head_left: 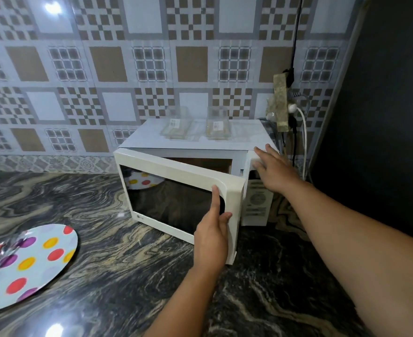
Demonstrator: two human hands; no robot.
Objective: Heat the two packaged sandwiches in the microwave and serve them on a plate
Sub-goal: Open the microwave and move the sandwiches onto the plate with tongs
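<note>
While only the head view is given, it shows plenty: white microwave oven (195, 171) on the dark marbled stone tabletop (127, 276), its white-framed dark-glass door (176, 198) swung partly open on the left hinge. Left hand (212, 229) grasps the door's right edge at the recessed handle, thumb lying flat on the glass side, fingers wrapped behind the edge. Right hand (273, 169) lies released, fingers straight, pressing flat on the microwave's top right front corner, probably to steady the body.

Two clear plastic sandwich packs (198, 127) sit side by side on the microwave roof, far of both hands; left pack (177, 126), right pack (217, 126), small white labels up. Long axes run roughly near-to-far. Right hand is nearer, the right pack lying just up and left of its fingertips; left hand is lower and busy with the door.

Round white plastic plate with coloured polka dots (30, 266) near left on the tabletop, well apart from the microwave; blurred cutlery-like items on it, can't tell which. Power strip with plugged cords (282, 103) hangs far right.

Judgement: door-opening step, heating not yet begun.
</note>
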